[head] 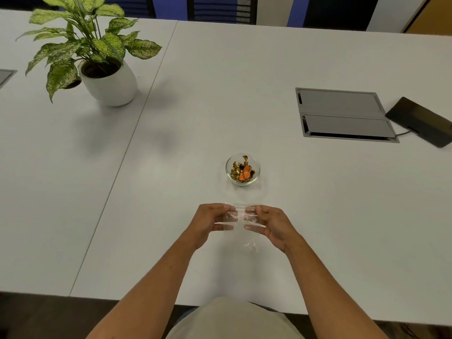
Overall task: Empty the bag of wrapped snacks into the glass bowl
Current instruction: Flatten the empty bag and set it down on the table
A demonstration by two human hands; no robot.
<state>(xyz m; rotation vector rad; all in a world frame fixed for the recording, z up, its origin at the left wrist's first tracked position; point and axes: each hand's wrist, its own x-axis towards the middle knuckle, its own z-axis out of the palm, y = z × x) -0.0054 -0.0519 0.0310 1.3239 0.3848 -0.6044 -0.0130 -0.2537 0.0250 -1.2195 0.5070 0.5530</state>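
1. Both hands held a clear plastic bag [241,222] above the desk [318,204] near its front edge; it looked empty.
2. The left hand [208,222] and right hand [274,225] each pinched the bag's top edge.
3. Just beyond, toward the desk's middle, the glass bowl [242,169] held gold and orange wrapped snacks [243,170].
4. A potted plant [97,52] stood at the far left.

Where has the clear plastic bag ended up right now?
The clear bag is near the table's front edge, held between the left hand and right hand, just in front of the glass bowl.
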